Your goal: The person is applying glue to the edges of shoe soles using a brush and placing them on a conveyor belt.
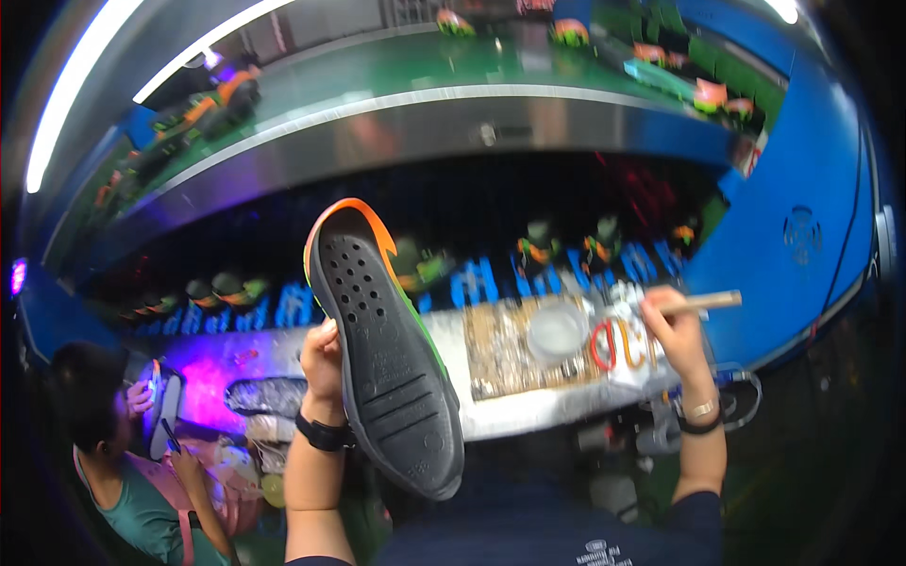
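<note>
Upright in my left hand [324, 363] is a shoe sole [382, 368], gripped by its left edge. Its black inner face is turned toward me, with round holes at the top, ridges lower down and an orange and green rim. My right hand [675, 330] is raised over the right end of the bench, closed on a wooden handle [703, 302] that points right; its other end is hidden. Below and left of that hand are a red looped handle [602, 345], an orange hooked tool [634, 345] and crumpled white material [628, 307]. A translucent tub [557, 332] stands further left.
The tub rests on a brown board [491, 354] on the pale bench [514, 410]. Behind run blue holders [472, 281] with shoe parts, and a green conveyor [396, 75] above. At left, a co-worker [113, 443] handles another sole [165, 415]. A blue panel [812, 217] bounds the right.
</note>
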`<act>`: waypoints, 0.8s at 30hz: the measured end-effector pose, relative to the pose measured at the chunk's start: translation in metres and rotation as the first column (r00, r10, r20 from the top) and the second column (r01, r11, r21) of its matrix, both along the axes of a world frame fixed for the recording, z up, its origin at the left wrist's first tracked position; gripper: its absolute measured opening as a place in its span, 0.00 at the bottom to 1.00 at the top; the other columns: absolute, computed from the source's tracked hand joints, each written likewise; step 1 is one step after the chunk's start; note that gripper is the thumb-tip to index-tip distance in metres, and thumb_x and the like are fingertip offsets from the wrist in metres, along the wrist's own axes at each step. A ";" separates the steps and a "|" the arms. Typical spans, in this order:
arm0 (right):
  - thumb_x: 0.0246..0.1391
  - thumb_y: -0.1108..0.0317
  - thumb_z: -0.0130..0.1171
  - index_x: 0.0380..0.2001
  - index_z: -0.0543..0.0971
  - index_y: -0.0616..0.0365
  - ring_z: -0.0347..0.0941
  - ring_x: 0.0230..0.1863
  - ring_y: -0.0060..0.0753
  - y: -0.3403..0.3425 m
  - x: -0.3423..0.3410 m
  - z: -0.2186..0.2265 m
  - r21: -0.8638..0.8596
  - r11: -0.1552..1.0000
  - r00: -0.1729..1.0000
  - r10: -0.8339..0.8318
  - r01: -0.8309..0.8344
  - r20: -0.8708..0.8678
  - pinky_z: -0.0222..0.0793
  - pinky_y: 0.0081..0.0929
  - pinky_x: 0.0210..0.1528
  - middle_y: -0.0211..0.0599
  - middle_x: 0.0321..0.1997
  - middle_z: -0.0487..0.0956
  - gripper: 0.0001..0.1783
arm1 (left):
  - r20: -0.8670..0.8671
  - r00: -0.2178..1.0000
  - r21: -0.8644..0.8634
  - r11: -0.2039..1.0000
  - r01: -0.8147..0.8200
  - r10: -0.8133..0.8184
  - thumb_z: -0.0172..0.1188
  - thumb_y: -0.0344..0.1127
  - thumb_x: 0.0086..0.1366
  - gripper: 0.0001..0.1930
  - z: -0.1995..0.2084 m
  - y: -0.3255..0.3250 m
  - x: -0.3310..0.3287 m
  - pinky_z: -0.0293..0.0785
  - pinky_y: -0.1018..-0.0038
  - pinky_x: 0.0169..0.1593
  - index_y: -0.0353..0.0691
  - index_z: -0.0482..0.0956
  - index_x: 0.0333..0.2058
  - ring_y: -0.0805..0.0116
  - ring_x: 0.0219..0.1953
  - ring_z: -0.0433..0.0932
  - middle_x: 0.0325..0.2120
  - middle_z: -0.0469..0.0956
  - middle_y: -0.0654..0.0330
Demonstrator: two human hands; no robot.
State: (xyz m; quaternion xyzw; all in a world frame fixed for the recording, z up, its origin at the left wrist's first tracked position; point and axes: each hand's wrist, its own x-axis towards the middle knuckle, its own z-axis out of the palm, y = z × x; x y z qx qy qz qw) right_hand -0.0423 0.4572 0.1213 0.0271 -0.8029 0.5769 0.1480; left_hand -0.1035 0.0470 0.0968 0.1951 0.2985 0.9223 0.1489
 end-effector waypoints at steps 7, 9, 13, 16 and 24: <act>0.45 0.73 0.54 0.27 0.71 0.63 0.66 0.20 0.11 -0.037 -0.039 -0.061 0.039 0.999 1.000 -0.015 0.015 -0.005 0.59 0.11 0.21 0.27 0.19 0.72 0.06 | 0.393 0.902 0.282 0.957 0.070 -0.182 0.42 0.57 0.58 0.33 -0.063 0.019 0.060 0.69 0.61 0.46 0.38 0.56 0.54 0.55 0.46 0.68 0.48 0.62 0.43; 0.45 0.72 0.54 0.27 0.71 0.64 0.65 0.20 0.10 -0.034 -0.041 -0.073 0.145 0.988 0.999 -0.047 0.044 0.019 0.59 0.11 0.21 0.27 0.17 0.72 0.06 | 0.489 0.838 0.368 0.928 0.052 -0.241 0.41 0.57 0.58 0.32 -0.061 0.014 0.066 0.70 0.61 0.45 0.39 0.56 0.55 0.53 0.47 0.68 0.48 0.62 0.42; 0.44 0.69 0.55 0.25 0.72 0.64 0.66 0.19 0.16 -0.035 -0.042 -0.073 0.374 0.921 0.984 -0.155 0.111 0.090 0.60 0.15 0.21 0.31 0.16 0.72 0.08 | 0.372 0.871 0.347 0.918 0.192 -0.323 0.40 0.56 0.59 0.31 -0.074 0.002 0.063 0.71 0.61 0.45 0.40 0.56 0.55 0.53 0.46 0.68 0.48 0.63 0.44; 0.43 0.67 0.55 0.25 0.73 0.64 0.67 0.18 0.22 -0.030 -0.046 -0.088 0.391 0.912 0.984 -0.162 0.123 0.068 0.61 0.19 0.23 0.35 0.17 0.73 0.09 | 0.337 0.872 0.374 0.900 0.222 -0.355 0.39 0.55 0.60 0.30 -0.069 0.007 0.070 0.71 0.61 0.45 0.41 0.56 0.54 0.54 0.46 0.68 0.48 0.64 0.47; 0.44 0.68 0.56 0.25 0.73 0.65 0.67 0.20 0.19 -0.032 -0.049 -0.078 0.348 0.935 0.981 -0.128 0.071 0.144 0.62 0.18 0.24 0.34 0.18 0.73 0.10 | 0.546 0.789 0.407 0.912 0.043 -0.281 0.40 0.57 0.59 0.33 -0.058 0.020 0.064 0.76 0.59 0.36 0.37 0.55 0.54 0.47 0.42 0.71 0.46 0.62 0.36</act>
